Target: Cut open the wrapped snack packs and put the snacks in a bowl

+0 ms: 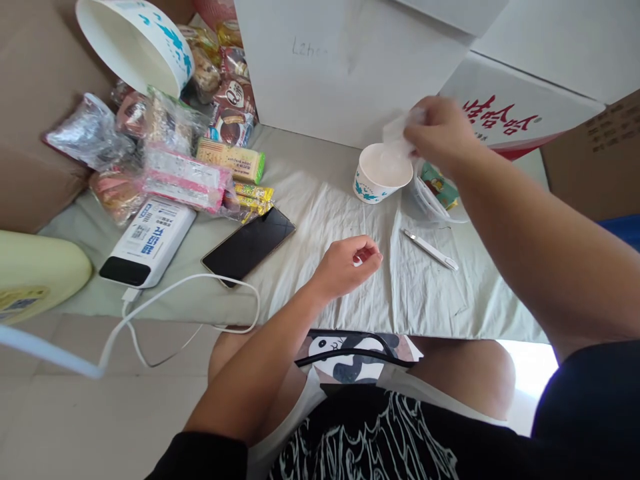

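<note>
A pale cloth (350,267) covers the low table, with a snack pile (170,147) at its far left and a phone (249,245) nearer. The right hand (440,133) pinches a crumpled clear wrapper (400,127) just above the cup (383,175), which stands upright mid-cloth. The left hand (345,267) rests loosely curled around a small white bit; a pen (431,250) lies untouched beside it.

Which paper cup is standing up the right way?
The small cup under the right hand stands upright on the cloth. The big cup by the snacks is tipped sideways.
</note>
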A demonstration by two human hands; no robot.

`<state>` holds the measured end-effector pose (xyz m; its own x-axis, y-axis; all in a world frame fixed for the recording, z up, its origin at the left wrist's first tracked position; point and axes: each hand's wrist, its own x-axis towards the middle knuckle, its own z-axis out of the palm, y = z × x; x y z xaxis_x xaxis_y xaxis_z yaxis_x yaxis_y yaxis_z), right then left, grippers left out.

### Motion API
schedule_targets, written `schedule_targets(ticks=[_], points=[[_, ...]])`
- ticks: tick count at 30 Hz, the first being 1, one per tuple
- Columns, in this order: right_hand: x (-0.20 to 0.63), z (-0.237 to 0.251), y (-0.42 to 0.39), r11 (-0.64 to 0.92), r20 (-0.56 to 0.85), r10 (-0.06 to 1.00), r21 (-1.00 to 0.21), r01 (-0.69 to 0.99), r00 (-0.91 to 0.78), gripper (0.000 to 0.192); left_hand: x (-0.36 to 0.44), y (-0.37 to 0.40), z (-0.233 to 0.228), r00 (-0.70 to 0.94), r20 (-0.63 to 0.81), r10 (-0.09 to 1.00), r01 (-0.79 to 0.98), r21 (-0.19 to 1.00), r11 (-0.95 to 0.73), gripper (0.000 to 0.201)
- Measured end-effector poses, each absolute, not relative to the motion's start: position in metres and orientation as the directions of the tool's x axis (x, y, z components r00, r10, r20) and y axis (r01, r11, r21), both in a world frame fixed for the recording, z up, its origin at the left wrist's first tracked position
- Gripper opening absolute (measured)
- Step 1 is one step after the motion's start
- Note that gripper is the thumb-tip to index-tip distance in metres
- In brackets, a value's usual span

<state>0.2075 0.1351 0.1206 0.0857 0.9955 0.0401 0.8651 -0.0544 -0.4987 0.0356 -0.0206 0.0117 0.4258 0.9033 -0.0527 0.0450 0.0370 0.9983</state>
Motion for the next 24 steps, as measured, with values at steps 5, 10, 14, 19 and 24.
schedule_targets(ticks=[5,10,14,19,24], points=[[0.227,0.128,0.136,-0.051,0.231,0.968,-0.195,0.979,0.096,0.019,0.037,-0.020,0.012,0.429,-0.045,0.902,0.028,0.999,0.036,0.018],[0.224,0.105,0.141,-0.057,0.076,0.995,-0.128,0.990,0.067,0.036,0.038,-0.021,0.012,0.429,-0.055,0.902,0.030,0.998,0.047,0.018],[0.211,0.092,0.140,0.009,0.037,0.999,-0.209,0.978,-0.001,0.032,0.038,-0.021,0.011,0.425,-0.061,0.903,0.037,0.998,0.050,0.018],[0.194,0.087,0.137,0.026,-0.028,0.999,-0.173,0.985,-0.031,0.024,0.037,-0.020,0.011,0.422,-0.062,0.904,0.042,0.998,0.049,0.019],[0.191,0.077,0.146,0.003,-0.062,0.998,-0.292,0.956,-0.022,0.024,0.035,-0.020,0.013,0.425,-0.054,0.904,0.023,0.999,0.048,0.019]])
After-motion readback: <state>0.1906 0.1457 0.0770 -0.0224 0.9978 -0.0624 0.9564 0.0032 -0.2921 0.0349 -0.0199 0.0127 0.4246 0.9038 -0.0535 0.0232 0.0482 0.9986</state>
